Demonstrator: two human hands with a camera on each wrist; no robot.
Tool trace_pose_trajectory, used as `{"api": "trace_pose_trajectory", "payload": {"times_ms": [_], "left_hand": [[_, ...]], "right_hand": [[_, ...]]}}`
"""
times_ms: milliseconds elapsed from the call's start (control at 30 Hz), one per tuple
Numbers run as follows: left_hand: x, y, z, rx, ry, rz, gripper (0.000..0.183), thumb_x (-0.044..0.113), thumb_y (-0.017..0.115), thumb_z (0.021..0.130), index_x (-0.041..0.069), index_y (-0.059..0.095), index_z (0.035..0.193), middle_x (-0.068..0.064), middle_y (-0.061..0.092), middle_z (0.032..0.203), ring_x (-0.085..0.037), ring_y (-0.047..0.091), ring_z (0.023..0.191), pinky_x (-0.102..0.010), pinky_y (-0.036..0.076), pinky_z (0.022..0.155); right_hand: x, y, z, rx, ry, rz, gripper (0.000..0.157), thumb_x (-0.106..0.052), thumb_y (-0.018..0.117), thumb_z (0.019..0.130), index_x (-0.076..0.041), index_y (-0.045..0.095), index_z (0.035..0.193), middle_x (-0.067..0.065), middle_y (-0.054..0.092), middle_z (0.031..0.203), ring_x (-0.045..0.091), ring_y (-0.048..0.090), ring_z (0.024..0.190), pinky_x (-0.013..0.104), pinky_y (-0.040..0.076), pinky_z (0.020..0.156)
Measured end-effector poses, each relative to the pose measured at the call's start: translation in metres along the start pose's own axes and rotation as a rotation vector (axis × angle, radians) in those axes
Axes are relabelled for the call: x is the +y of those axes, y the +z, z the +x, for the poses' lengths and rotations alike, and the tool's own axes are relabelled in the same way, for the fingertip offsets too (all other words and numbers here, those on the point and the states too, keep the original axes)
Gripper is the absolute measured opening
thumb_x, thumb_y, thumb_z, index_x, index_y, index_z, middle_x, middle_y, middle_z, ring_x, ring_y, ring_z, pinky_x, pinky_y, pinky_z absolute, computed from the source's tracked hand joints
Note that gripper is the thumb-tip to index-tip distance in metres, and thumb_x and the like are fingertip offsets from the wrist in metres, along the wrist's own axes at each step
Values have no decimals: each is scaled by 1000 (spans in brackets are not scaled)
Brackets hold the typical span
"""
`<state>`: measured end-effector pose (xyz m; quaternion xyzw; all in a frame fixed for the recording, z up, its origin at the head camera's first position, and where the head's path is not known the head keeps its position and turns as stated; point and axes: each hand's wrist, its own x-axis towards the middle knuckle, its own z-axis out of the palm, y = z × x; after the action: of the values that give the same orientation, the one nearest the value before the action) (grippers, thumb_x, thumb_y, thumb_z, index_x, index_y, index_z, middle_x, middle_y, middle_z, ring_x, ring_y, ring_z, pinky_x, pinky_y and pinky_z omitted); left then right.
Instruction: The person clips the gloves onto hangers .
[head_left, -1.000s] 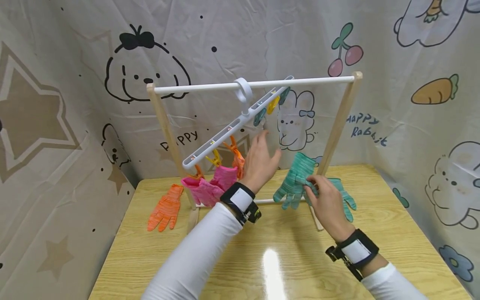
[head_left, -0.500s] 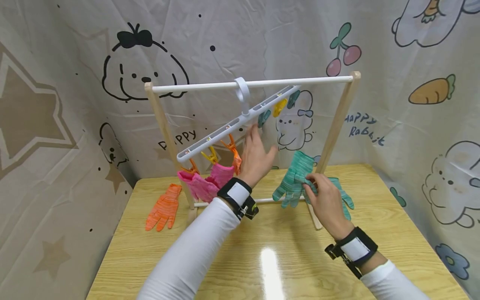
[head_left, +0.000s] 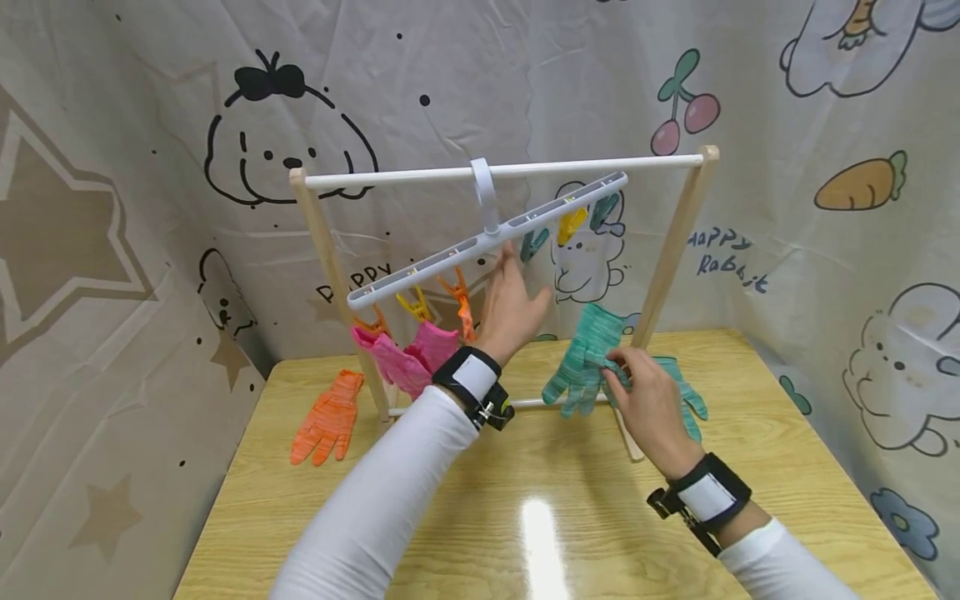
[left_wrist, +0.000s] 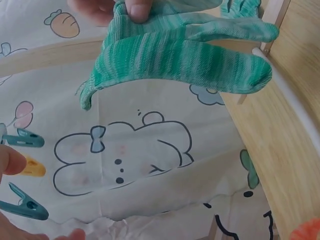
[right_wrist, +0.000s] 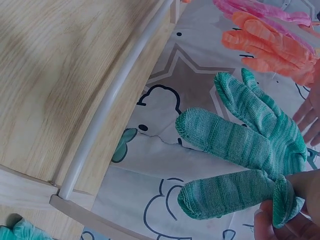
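My left hand [head_left: 513, 308] reaches up under the middle of a light-blue clip hanger [head_left: 491, 240], fingers extended right at its bar and thumb spread apart. Beside it hang a teal clothespin [head_left: 535, 244], a yellow clothespin [head_left: 572, 225] and another teal clothespin [head_left: 603, 211], all without a glove. My right hand [head_left: 648, 400] pinches a green striped knit glove [head_left: 585, 358] near its cuff, holding it up with its fingers dangling. In the right wrist view, the green glove [right_wrist: 225, 137] shows its fingers pointing left, its cuff bunched at my fingertips.
The hanger hooks over a white rod [head_left: 600, 165] on a wooden frame [head_left: 678, 233]. Pink gloves [head_left: 397, 362] and an orange glove [head_left: 466, 317] hang from its left half. On the table [head_left: 450, 533] lie a second orange glove [head_left: 327, 417] and another green glove [head_left: 688, 400].
The hanger has turned on its hook: its right end swung rightward and the left end rose slightly, carrying the clothespins and hanging gloves. The right hand keeps its pinch on the green glove.
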<state>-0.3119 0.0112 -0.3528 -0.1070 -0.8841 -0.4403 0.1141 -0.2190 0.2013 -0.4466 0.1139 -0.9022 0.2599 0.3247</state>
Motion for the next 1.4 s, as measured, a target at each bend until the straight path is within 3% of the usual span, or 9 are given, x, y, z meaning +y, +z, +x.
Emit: {"api": "trace_pose_trajectory", "payload": {"times_ms": [300, 467, 667, 833, 1033, 1233, 1400], "left_hand": [[6, -1, 4, 25, 33, -153, 75, 24, 64, 96, 10, 26, 159, -14, 37, 162, -29, 39, 149, -46, 37, 119], [10, -4, 5, 46, 7, -176, 63, 27, 62, 95, 9, 39, 151, -14, 50, 153, -28, 50, 140, -46, 44, 112], [12, -4, 4, 54, 16, -180, 44, 26, 62, 96, 5, 50, 133, -14, 63, 130, -28, 59, 114, -45, 50, 97], [11, -4, 4, 63, 25, -202, 36, 27, 61, 97, 5, 54, 126, -13, 65, 126, -25, 59, 118, -43, 52, 98], [11, -5, 3, 95, 2, -183, 38, 34, 64, 97, 6, 59, 122, -13, 67, 124, -27, 63, 117, -42, 54, 92], [12, -2, 2, 123, 62, -104, 37, 38, 67, 97, 10, 65, 121, -11, 72, 119, -25, 67, 111, -42, 56, 90], [13, -1, 1, 159, 112, -6, 35, 42, 69, 95, 12, 69, 112, -7, 72, 104, -20, 66, 90, -35, 52, 73]], "right_hand": [[-1, 2, -1, -12, 6, 4, 21, -5, 76, 89, -3, 66, 107, 15, 70, 98, 26, 65, 79, 41, 53, 64], [-2, 3, -1, -12, -1, 5, 21, -5, 76, 89, -3, 66, 107, 14, 70, 98, 25, 65, 79, 40, 52, 63], [-3, 4, -1, -11, -4, 10, 21, -6, 76, 89, -3, 67, 107, 14, 70, 97, 25, 65, 78, 38, 52, 62], [-4, 4, -1, -15, 2, 17, 20, -6, 76, 89, -3, 67, 107, 14, 71, 98, 26, 65, 78, 39, 52, 62], [-6, 5, 0, -20, 3, 32, 20, -6, 76, 89, -2, 67, 106, 14, 71, 100, 26, 67, 79, 39, 54, 63], [-6, 5, -3, -11, 9, 27, 21, -5, 77, 87, -2, 67, 105, 14, 71, 98, 25, 66, 78, 38, 53, 62], [-7, 5, -4, -13, 12, 25, 21, -5, 77, 87, -3, 67, 106, 14, 72, 99, 24, 66, 78, 38, 53, 62]]}}
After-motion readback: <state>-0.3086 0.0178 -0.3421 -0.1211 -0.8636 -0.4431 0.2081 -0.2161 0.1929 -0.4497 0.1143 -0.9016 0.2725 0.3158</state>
